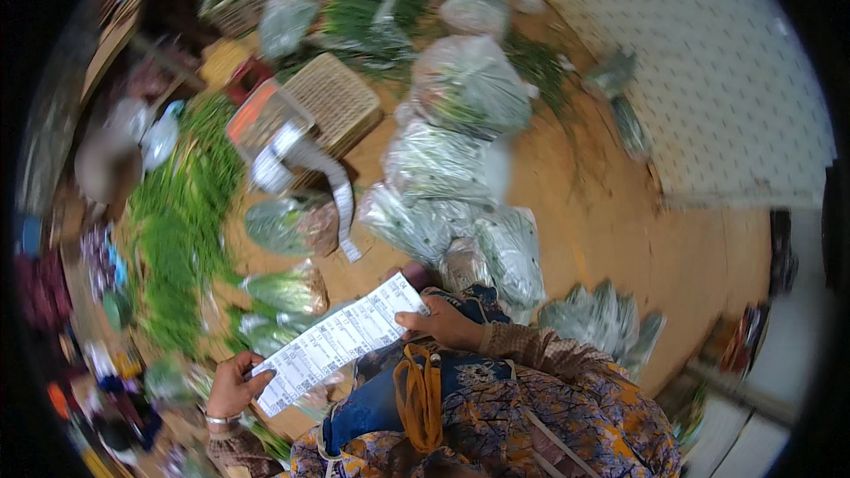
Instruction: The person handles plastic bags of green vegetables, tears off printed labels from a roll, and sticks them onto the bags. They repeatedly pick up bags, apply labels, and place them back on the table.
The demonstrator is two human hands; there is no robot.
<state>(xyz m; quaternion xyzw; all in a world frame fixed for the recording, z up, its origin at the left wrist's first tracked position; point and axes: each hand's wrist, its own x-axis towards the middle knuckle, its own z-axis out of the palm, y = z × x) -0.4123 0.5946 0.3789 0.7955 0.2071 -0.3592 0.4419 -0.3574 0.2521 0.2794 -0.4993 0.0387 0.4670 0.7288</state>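
A strip of printed paper labels (339, 345) is stretched between my two hands, slanting up to the right above my lap. At its lower left end my left hand (239, 382), with a bangle at the wrist, pinches the strip. My right hand (441, 322) grips the upper right end between thumb and fingers. Beyond the strip, more label rolls (285, 153) lie by a clear plastic box (265, 116), one tail hanging down to the floor. Plastic bags of green vegetables (438, 159) are heaped ahead of my right hand.
Loose long green leaves (179, 232) lie in a pile at the left. A woven plastic basket (332, 96) stands beyond the labels. Further bags (597, 318) lie at the right, near my sleeve. Another person (109, 162) is at the far left. A patterned pale sheet (690, 66) covers the upper right.
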